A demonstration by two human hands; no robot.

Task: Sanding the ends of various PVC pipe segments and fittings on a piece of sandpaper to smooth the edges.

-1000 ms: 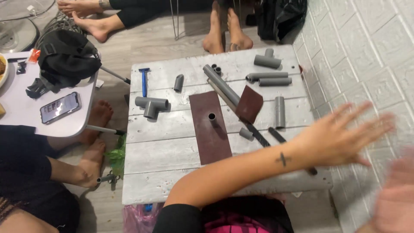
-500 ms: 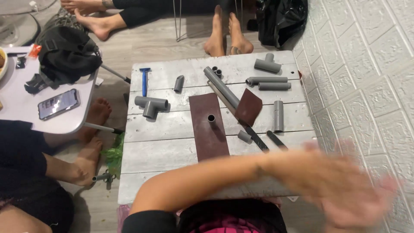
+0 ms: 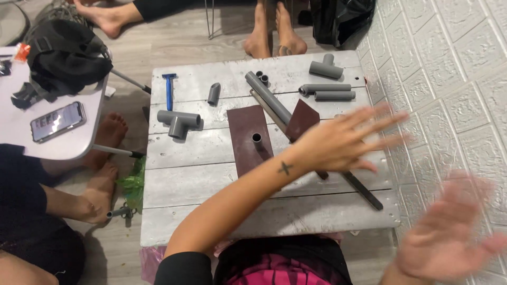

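Observation:
My left hand [image 3: 343,141] hovers open, fingers spread, over the right side of a white plank table [image 3: 211,182]. It covers part of a dark red sandpaper piece [image 3: 302,117] and a black strip [image 3: 364,189]. My right hand [image 3: 443,240] is blurred at the lower right, off the table near the wall, open and holding nothing. A larger dark red sheet [image 3: 247,138] lies mid-table with a short grey pipe stub [image 3: 256,138] upright on it. A long grey pipe [image 3: 268,96] lies diagonally behind it.
On the table lie a grey tee fitting [image 3: 178,122], an elbow [image 3: 213,93], a blue-handled tool [image 3: 169,89] and more grey pipes [image 3: 327,92]. A side table [image 3: 68,145] at left holds a phone [image 3: 57,121] and a black bag [image 3: 63,58]. Other people's bare feet [image 3: 274,31] are around. White brick-pattern wall [image 3: 449,79] at right.
My left hand has swung down and to the right, then back up over the table's right side. My right hand has stayed blurred at the lower right edge of view.

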